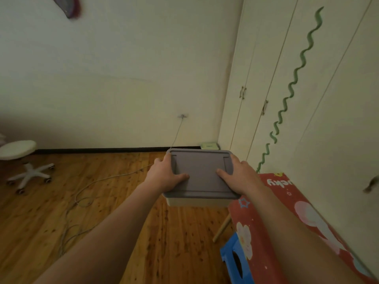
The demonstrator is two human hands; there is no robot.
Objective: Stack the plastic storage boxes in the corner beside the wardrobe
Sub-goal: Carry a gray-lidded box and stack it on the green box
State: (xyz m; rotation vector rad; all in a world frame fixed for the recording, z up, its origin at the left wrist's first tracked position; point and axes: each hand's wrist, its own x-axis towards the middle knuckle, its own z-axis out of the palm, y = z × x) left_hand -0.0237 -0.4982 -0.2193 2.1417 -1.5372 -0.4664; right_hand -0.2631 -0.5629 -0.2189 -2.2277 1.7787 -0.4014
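I see one storage box (202, 177) with a flat grey lid that has a raised border, and a pale, whitish body showing under the lid's near edge. It is held up in the air above the floor, in front of the corner where the wall meets the wardrobe (287, 99).

The floor (123, 212) is reddish-brown wood with a thin cable (86, 193) trailing across it. A small pale green box (209, 145) sits on the floor right in the corner, against the wardrobe. The wardrobe doors are cream with a wavy green strip (295, 78) running down them. At the left stands a white stool (22, 160) on wheels. At the right I see a red patterned carton (266, 222) and, just beside it, a blue plastic stool (235, 261).

My left hand (164, 177) grasps the box's left side, thumb lying on the lid. My right hand (240, 177) grasps the right side the same way, thumb on top.
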